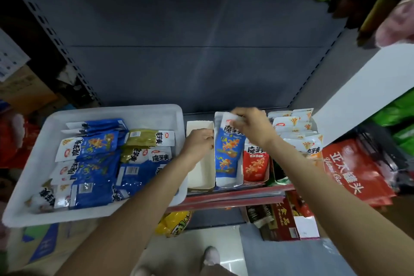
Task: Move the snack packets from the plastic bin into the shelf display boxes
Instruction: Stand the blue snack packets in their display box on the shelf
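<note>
A white plastic bin (29, 172) sits on the left of the shelf and holds several blue packets (94, 177) and a few green packets (143, 138). To its right stand open display boxes. One white box (201, 177) has nothing visible inside. In the box beside it lies a blue snack packet (227, 154); my right hand (251, 127) pinches its top edge. My left hand (198, 142) grips the left wall of that box. A box of red packets (255, 163) and a box of orange packets (298, 132) follow to the right.
Large red bags (356, 170) lie at the right end of the shelf. A white panel (367, 87) leans at the right. Below the red shelf edge (235, 197) are a yellow bag (173, 223) and dark red boxes (284, 219). My shoe (211, 255) shows on the floor.
</note>
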A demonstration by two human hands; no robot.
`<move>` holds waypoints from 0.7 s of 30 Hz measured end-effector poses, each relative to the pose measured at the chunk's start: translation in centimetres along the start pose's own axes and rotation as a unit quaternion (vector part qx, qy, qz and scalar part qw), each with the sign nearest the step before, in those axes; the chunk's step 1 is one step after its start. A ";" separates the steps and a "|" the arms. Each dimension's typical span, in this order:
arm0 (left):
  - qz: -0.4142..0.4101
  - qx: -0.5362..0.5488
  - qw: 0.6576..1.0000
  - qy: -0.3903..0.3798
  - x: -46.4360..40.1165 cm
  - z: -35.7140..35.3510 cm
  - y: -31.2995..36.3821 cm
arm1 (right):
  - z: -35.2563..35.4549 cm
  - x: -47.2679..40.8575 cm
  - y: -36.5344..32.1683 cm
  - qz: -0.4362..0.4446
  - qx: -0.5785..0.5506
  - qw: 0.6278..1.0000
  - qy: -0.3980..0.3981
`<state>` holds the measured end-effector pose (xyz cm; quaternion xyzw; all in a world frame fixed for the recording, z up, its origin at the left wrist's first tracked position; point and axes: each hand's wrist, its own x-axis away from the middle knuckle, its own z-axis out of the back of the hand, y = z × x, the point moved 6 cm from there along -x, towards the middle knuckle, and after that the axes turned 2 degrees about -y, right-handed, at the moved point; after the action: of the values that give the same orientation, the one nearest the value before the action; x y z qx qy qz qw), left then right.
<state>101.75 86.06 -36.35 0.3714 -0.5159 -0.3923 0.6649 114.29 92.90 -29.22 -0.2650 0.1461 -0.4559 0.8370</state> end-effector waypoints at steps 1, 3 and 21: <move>0.004 0.014 1.000 0.010 0.1 0.0 0.1 | -0.9 0.0 -0.2 0.015 0.030 0.999 -0.018; 0.008 0.027 0.999 0.022 0.2 0.0 0.3 | -2.1 0.0 -0.4 0.027 0.085 0.996 -0.023; -0.130 -0.153 0.966 0.165 4.4 10.9 -0.2 | -7.7 -1.0 -8.0 0.075 0.043 0.996 -0.022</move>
<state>91.77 81.08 -32.67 0.3893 -0.2800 -0.4829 0.7327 104.56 87.78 -30.85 -0.2274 0.1276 -0.3916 0.8824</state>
